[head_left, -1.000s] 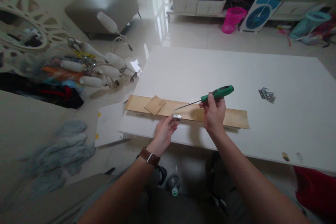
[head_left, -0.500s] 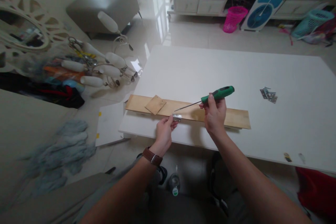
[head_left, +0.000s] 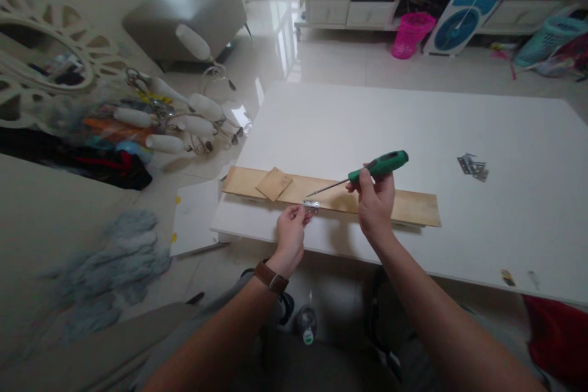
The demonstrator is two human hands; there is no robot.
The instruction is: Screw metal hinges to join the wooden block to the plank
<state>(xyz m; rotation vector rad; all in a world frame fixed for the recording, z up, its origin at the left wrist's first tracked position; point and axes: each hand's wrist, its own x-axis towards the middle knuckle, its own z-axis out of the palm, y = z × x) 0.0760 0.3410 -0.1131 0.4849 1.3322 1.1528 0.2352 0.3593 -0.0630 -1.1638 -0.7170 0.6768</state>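
Since a second ago the left hand (head_left: 293, 228) keeps pinching the small hinge (head_left: 311, 204) on the wooden plank (head_left: 413, 208) at frame centre, while the right hand (head_left: 376, 199), gripping the green screwdriver (head_left: 376, 166), has dropped its tip toward the hinge.

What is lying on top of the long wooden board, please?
A small square wood piece rests on the long wooden board near its left end. A metal hinge sits at its near edge, pinched by the left hand. The right hand covers part of the board.
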